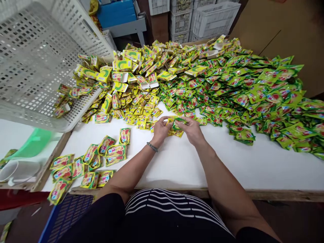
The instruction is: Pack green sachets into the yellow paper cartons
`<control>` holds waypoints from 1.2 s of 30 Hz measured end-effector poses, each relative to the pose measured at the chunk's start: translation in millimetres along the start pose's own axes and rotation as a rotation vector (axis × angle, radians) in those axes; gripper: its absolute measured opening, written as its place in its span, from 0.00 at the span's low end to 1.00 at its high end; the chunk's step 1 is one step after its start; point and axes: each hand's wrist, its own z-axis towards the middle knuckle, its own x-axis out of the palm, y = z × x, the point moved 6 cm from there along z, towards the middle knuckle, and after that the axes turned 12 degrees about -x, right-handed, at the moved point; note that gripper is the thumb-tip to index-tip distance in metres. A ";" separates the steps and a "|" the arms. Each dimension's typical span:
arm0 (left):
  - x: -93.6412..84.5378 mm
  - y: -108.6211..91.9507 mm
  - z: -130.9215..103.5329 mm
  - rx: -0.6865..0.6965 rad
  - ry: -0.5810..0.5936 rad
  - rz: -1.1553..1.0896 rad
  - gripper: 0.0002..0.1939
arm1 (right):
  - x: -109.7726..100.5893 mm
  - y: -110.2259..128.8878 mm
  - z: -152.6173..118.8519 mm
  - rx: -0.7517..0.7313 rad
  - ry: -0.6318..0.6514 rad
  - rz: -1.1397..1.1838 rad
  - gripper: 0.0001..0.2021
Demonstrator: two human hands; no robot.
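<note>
Both hands meet over the white tabletop [172,165], in front of the heaps. My left hand [161,131], with a beaded bracelet on the wrist, is closed on a small yellow box [171,120], partly hidden by the fingers. The fingers of my right hand [193,131] pinch a green packet [180,121] against that box. How far the packet sits inside the box I cannot tell. Small yellow packets [141,122] lie just beyond my left hand. A large heap of green packets [227,91] spreads beyond and to the right of my right hand.
Open yellow cartons [124,65] are piled at the back. Several filled-looking boxes [115,151] lie at the front left. A white perforated crate [37,67] tilts on its side at left, near a green scoop [34,143] and a clear cup [20,171]. Stacked crates [181,22] stand behind.
</note>
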 end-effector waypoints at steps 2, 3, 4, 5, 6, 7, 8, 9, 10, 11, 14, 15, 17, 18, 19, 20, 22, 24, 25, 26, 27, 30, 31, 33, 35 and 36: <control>3.6 5.0 -7.9 -0.055 0.068 -0.198 0.22 | 6.4 -3.2 -5.0 0.005 -0.012 -0.070 0.23; 4.8 6.9 -11.1 -0.081 0.080 -0.266 0.23 | 5.3 -3.6 -6.4 -0.001 -0.039 -0.135 0.22; 5.7 8.4 -13.7 -0.103 0.085 -0.315 0.24 | 3.0 -2.8 -7.2 -0.014 -0.069 -0.196 0.21; 6.5 9.3 -15.7 -0.118 0.092 -0.350 0.24 | 0.6 -1.4 -7.5 -0.028 -0.090 -0.240 0.21; 7.2 9.9 -17.1 -0.127 0.103 -0.373 0.24 | -0.8 0.5 -7.6 -0.041 -0.096 -0.264 0.21; 7.7 10.3 -18.0 -0.130 0.114 -0.383 0.24 | -0.8 2.5 -7.6 -0.051 -0.083 -0.271 0.20; 7.5 10.6 -18.4 -0.128 0.120 -0.382 0.24 | 0.7 4.5 -7.6 -0.058 -0.053 -0.268 0.20; 6.3 10.9 -18.4 -0.121 0.115 -0.377 0.24 | 3.4 6.4 -7.8 -0.060 -0.012 -0.260 0.19; 4.3 11.2 -17.9 -0.111 0.104 -0.374 0.24 | 6.7 8.0 -8.2 -0.058 0.033 -0.243 0.19; 1.6 11.7 -17.3 -0.104 0.090 -0.380 0.24 | 10.1 9.2 -8.8 -0.052 0.073 -0.210 0.19; -5.7 13.8 -15.3 -0.123 0.095 -0.437 0.23 | 16.3 9.2 -10.7 0.009 0.118 -0.028 0.22; -7.1 14.1 -15.2 -0.140 0.117 -0.453 0.23 | 16.5 7.7 -11.6 0.046 0.106 0.031 0.24; -8.9 13.4 -16.4 -0.170 0.162 -0.461 0.22 | 17.5 2.9 -15.0 0.142 0.090 0.115 0.26; -9.6 12.5 -17.6 -0.175 0.178 -0.460 0.22 | 19.0 0.4 -17.6 0.192 0.097 0.138 0.26; -10.3 11.5 -18.9 -0.173 0.185 -0.455 0.22 | 21.9 -1.7 -20.5 0.235 0.123 0.162 0.26; -11.0 10.5 -20.3 -0.164 0.184 -0.443 0.22 | 25.4 -3.0 -23.4 0.260 0.161 0.174 0.26; -12.1 8.4 -22.0 -0.139 0.176 -0.388 0.23 | 28.9 -3.3 -27.4 0.249 0.186 0.136 0.25; -13.7 4.2 -20.6 -0.124 0.190 -0.279 0.23 | 28.1 -1.6 -28.5 0.182 0.165 0.041 0.26; -16.2 -0.8 -18.0 -0.111 0.203 -0.205 0.23 | 26.3 -0.5 -28.4 0.146 0.146 -0.019 0.26; -21.8 -9.3 -13.4 -0.078 0.201 -0.120 0.23 | 24.0 0.3 -28.1 0.118 0.126 -0.083 0.26; -31.7 -22.4 -6.6 -0.019 0.168 -0.024 0.22 | 21.3 0.7 -27.6 0.099 0.109 -0.148 0.25; -90.5 -88.2 22.6 0.268 -0.174 0.294 0.21 | 12.9 0.6 -25.9 0.087 0.075 -0.318 0.23; -118.4 -114.3 33.3 0.340 -0.350 0.393 0.21 | 10.4 0.5 -25.6 0.088 0.066 -0.358 0.23; -180.2 -161.8 55.2 0.375 -0.662 0.527 0.22 | 5.8 -0.2 -26.0 0.099 0.051 -0.419 0.24; -246.7 -195.3 76.7 0.263 -0.870 0.576 0.24 | 0.3 -2.4 -27.9 0.128 0.028 -0.487 0.26; -279.9 -207.6 84.0 0.218 -0.960 0.565 0.26 | -4.3 -3.5 -29.2 0.143 -0.014 -0.523 0.26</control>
